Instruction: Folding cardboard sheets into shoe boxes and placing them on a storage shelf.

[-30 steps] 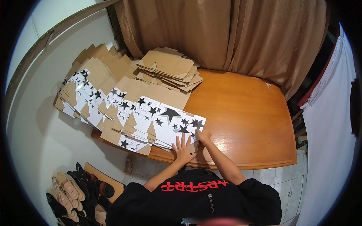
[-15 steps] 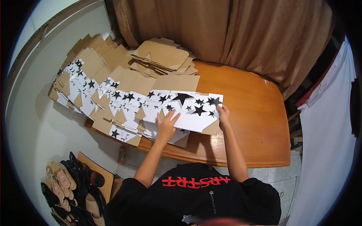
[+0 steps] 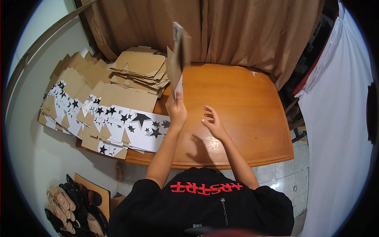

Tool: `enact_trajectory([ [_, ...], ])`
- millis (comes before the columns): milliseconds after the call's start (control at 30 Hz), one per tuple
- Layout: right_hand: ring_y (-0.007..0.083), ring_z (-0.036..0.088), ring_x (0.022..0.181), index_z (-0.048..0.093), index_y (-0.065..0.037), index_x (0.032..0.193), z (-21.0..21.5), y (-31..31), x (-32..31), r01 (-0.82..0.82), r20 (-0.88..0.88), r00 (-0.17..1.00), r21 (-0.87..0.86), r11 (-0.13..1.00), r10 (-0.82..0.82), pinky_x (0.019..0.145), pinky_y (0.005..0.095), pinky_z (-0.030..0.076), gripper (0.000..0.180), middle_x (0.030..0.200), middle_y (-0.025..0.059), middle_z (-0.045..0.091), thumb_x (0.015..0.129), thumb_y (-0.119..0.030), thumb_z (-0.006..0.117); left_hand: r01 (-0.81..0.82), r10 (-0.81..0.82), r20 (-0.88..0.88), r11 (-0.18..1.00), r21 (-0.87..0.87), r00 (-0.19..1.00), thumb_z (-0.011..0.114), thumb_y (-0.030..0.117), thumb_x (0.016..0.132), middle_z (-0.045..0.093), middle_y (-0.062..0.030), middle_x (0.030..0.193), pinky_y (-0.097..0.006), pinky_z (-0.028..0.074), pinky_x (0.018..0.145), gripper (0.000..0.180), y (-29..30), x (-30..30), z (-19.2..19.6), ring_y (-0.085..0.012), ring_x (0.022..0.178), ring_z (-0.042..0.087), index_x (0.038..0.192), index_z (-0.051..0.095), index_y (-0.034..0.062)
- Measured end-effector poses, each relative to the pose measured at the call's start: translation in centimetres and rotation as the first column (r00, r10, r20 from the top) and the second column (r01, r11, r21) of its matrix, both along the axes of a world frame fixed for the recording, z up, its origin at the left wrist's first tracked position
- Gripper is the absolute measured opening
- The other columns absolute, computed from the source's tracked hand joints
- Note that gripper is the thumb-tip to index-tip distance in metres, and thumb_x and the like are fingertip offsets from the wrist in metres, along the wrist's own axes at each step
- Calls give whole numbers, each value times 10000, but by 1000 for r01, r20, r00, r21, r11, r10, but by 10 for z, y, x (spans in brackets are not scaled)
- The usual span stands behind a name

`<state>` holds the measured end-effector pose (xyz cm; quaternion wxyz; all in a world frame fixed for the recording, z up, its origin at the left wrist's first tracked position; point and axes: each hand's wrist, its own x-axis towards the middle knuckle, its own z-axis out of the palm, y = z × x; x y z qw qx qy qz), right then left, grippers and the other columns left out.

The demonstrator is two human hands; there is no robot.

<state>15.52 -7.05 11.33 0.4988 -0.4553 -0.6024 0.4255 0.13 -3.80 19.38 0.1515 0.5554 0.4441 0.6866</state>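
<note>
My left hand grips the lower end of a cardboard sheet, raised over the table. It is turned nearly edge-on, brown on one face and white along its edge, and its upper end is blurred. My right hand hovers empty above the table to the right, fingers apart and slightly curled. Left of my forearm lies a spread of flat cardboard pieces printed white with black stars, overlapping one another and reaching the table's near edge.
Behind them, a stack of plain brown cardboard sits at the back left of the wooden table. Brown curtains hang behind the table, a white cloth at the right. Several shoes stand at the lower left.
My left hand has lifted a star-printed cardboard sheet off the spread and tipped it upright. The right hand has let go of it and drawn away. The view has shifted to the right.
</note>
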Motion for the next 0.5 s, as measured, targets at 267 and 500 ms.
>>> enact_trajectory([
  [267,387,295,1249,308,-4,1322,2,-19,21,55,568,803,227,972,-178,1020,436,283,843,1345,239,292,649,-313,710,463,-375,691,884,67,618,324,338,976,564,-103,1012,-289,424,806,415,11,45,-34,-151,896,532,1120,462,-25],
  [500,385,533,997,468,19,1190,-54,-30,32,139,589,738,344,929,-329,816,402,464,396,1143,240,519,821,-117,523,471,-291,688,878,-84,665,373,233,969,463,-131,1226,-308,316,963,395,22,59,-98,-182,1119,429,1269,354,-23],
])
